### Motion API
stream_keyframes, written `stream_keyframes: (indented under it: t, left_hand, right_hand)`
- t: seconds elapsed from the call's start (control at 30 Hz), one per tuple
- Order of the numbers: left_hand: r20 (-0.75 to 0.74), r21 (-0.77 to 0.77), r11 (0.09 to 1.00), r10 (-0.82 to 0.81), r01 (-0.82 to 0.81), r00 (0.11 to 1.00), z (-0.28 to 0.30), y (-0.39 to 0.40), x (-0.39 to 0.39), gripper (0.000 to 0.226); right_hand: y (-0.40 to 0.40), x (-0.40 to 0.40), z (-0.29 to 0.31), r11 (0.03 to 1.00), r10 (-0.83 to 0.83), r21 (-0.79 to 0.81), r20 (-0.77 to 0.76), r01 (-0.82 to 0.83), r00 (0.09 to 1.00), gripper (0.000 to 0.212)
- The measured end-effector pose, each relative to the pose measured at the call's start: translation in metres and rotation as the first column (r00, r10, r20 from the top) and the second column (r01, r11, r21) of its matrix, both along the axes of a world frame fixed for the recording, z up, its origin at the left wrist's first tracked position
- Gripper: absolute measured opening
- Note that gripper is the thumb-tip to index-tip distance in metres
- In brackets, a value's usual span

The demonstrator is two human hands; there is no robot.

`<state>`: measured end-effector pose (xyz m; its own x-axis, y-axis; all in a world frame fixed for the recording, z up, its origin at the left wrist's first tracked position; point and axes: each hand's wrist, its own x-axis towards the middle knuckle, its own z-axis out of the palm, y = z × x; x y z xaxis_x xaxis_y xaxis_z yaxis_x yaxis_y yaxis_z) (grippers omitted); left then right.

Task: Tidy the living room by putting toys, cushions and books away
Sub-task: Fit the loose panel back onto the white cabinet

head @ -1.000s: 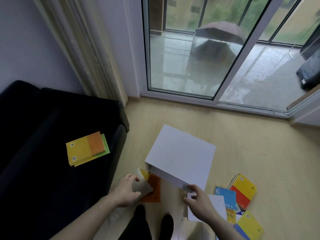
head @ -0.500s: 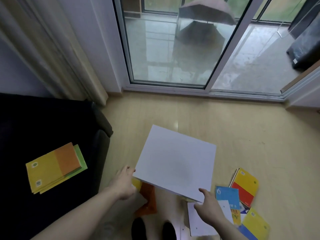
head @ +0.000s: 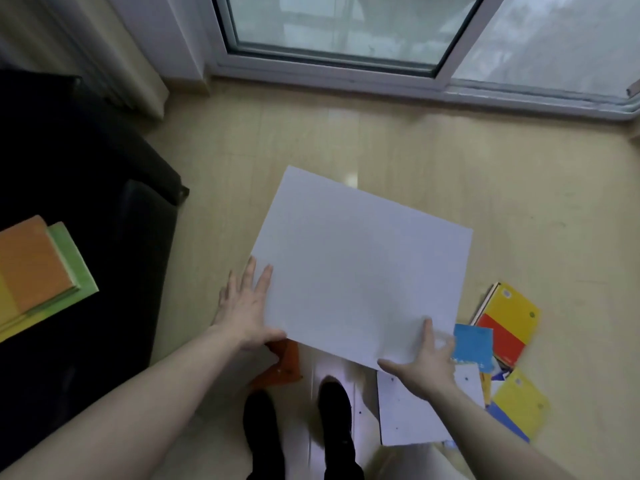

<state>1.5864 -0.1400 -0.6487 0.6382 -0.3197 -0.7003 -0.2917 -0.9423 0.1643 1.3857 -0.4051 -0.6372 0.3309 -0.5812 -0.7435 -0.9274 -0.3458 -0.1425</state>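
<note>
A large white binder (head: pixel 363 268) lies flat and low over the wooden floor, in front of my feet. My left hand (head: pixel 244 308) is at its near-left edge with fingers straight, partly tucked under the cover. My right hand (head: pixel 427 363) is spread over the near-right corner, index finger on top and thumb along the edge. An orange book (head: pixel 285 363) pokes out from under the binder. A blue book (head: pixel 472 344), a yellow-and-red notebook (head: pixel 507 320), a yellow book (head: pixel 519 403) and a white sheet (head: pixel 412 414) lie at the right.
A black sofa (head: pixel 86 220) fills the left, with a stack of orange, yellow and green books (head: pixel 38 271) on its seat. A sliding glass door (head: pixel 346 26) runs along the far side, a curtain (head: pixel 104 46) hangs beside it. My black-socked feet (head: pixel 334 417) stand below the binder.
The binder has dropped from tilted to flat and low. My left hand has let go of a small white piece and moved to the binder's left edge. My view has tipped downward.
</note>
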Motion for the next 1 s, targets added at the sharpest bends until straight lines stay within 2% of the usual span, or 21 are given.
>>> stream_keyframes:
  t: [0.13, 0.33, 0.67, 1.0]
  left_hand:
    - [0.019, -0.016, 1.0, -0.009, 0.01, 1.0, -0.015, -0.006, 0.001, 0.155]
    - [0.066, -0.018, 1.0, -0.008, 0.009, 0.998, -0.008, -0.003, 0.001, 0.146]
    - [0.151, -0.023, 0.997, 0.077, -0.074, 0.985, -0.014, -0.005, 0.048, 0.133]
    - [0.183, 0.054, 0.972, 0.216, -0.229, 0.959, -0.017, -0.017, 0.13, 0.13]
  right_hand:
    - [0.005, 0.002, -0.013, 0.996, -0.079, -0.047, 0.021, 0.079, 0.997, 0.15]
    - [0.0, 0.008, -0.014, 0.991, -0.105, -0.083, 0.031, 0.107, 0.994, 0.162]
    - [-0.016, 0.076, -0.025, 0.993, -0.017, -0.112, 0.117, 0.031, 0.993, 0.156]
    - [-0.043, 0.208, -0.028, 0.981, 0.137, -0.161, 0.173, -0.109, 0.975, 0.15]
